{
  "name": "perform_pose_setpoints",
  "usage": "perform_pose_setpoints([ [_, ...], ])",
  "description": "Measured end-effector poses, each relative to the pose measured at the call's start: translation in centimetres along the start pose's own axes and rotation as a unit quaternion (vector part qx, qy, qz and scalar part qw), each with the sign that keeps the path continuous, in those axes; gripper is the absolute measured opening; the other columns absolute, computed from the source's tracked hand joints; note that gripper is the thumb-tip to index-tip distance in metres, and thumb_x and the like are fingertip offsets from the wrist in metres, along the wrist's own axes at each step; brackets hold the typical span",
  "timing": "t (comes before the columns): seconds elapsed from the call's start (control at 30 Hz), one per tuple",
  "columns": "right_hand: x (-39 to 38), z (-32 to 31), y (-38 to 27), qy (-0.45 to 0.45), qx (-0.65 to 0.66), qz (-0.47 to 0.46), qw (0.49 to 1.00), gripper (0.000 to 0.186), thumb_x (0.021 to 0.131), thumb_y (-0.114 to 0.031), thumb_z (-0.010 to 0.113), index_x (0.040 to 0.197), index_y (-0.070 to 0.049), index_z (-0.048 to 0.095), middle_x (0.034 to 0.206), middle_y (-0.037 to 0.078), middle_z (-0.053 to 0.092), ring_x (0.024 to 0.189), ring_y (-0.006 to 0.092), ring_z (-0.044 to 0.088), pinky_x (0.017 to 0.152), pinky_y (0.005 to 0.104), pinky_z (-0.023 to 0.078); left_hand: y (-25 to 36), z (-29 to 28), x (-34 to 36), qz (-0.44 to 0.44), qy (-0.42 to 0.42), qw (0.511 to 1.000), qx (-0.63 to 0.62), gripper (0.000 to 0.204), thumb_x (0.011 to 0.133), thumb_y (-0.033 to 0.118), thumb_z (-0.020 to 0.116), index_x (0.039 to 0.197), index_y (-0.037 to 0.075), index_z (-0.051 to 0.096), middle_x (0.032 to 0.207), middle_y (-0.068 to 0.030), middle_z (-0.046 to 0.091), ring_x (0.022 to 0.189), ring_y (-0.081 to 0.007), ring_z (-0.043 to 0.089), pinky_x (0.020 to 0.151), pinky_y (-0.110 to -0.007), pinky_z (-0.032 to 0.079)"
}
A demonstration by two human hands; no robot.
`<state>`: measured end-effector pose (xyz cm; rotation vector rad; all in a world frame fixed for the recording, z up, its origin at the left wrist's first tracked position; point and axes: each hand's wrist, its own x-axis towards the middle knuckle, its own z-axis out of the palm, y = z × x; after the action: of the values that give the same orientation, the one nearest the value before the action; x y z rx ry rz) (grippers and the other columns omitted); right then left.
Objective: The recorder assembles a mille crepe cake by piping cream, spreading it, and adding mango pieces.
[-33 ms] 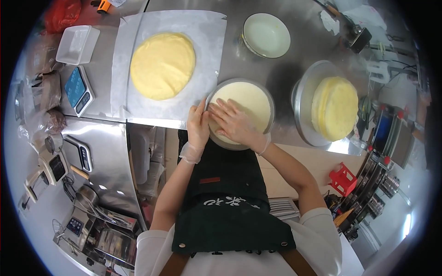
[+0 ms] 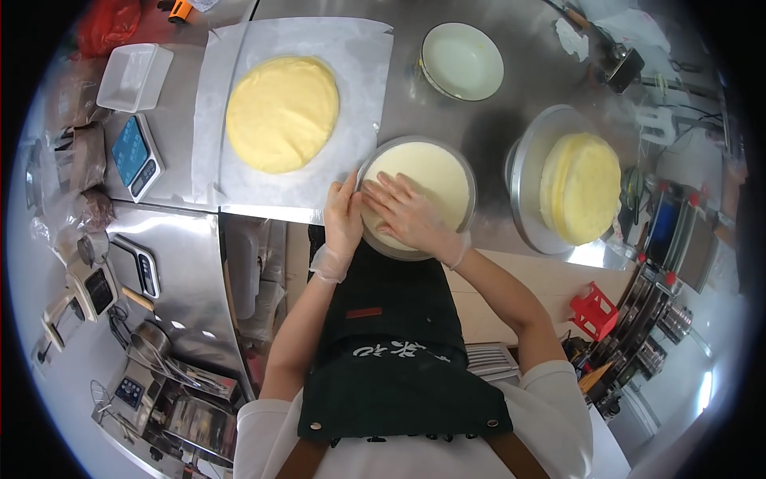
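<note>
A round metal cake pan [image 2: 471, 195] sits at the counter's front edge, with a smooth, pale cream-coloured layer [image 2: 437, 172] inside. My left hand [image 2: 343, 217], in a clear plastic glove, grips the pan's left rim. Also gloved, my right hand [image 2: 403, 214] lies flat over the left part of the pale layer, fingers stretched toward the left rim. Its palm hides the surface beneath. Left of the pan, a round yellow sheet [image 2: 282, 114] with a slightly wrinkled top rests on white paper [image 2: 363, 88].
At the right, a tall yellow layered cake [image 2: 582, 189] stands on a metal turntable [image 2: 527, 180]. A pale bowl [image 2: 463, 62] is behind the pan. On the left are a digital scale [image 2: 136, 157] and a white plastic tub [image 2: 134, 78]. A red stool [image 2: 594, 311] stands below the counter.
</note>
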<state>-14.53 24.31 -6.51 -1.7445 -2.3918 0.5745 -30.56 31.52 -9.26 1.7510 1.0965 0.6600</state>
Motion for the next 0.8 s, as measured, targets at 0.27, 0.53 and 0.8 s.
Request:
perform_pose_setpoints([
  [0.27, 0.1, -0.3, -0.3, 0.011, -0.008, -0.009, 1.000, 0.067, 0.079, -0.042, 0.064, 0.135, -0.009, 0.048, 0.142, 0.008, 0.043, 0.138, 0.0271, 0.032, 0.113, 0.0460, 0.027, 0.1, -0.5, 1.7, -0.020, -0.064, 0.998, 0.013, 0.041, 0.088, 0.001, 0.053, 0.129, 0.000, 0.053, 0.088, -0.0150, 0.052, 0.078, -0.0288, 0.054, 0.071, -0.034, 0.046],
  [0.53, -0.5, -0.3, -0.7, 0.028, 0.040, -0.047, 0.998, 0.068, 0.079, -0.040, 0.065, 0.135, -0.006, 0.046, 0.143, 0.010, 0.042, 0.137, 0.0282, 0.033, 0.113, 0.0459, 0.027, 0.6, 0.1, -6.8, -0.172, -0.011, 0.978, -0.117, 0.050, 0.085, -0.006, 0.055, 0.134, -0.006, 0.043, 0.096, -0.0179, 0.054, 0.079, -0.0260, 0.056, 0.073, -0.033, 0.048],
  [0.8, 0.1, -0.8, 1.1, 0.054, 0.019, 0.052, 0.997, 0.072, 0.078, -0.039, 0.066, 0.138, -0.006, 0.042, 0.146, 0.014, 0.039, 0.137, 0.0332, 0.032, 0.112, 0.0489, 0.026, -0.2, -0.1, -6.1, -0.156, -0.047, 0.982, -0.100, 0.052, 0.085, -0.009, 0.052, 0.136, -0.008, 0.040, 0.109, -0.0199, 0.056, 0.090, -0.0259, 0.059, 0.081, -0.032, 0.048],
])
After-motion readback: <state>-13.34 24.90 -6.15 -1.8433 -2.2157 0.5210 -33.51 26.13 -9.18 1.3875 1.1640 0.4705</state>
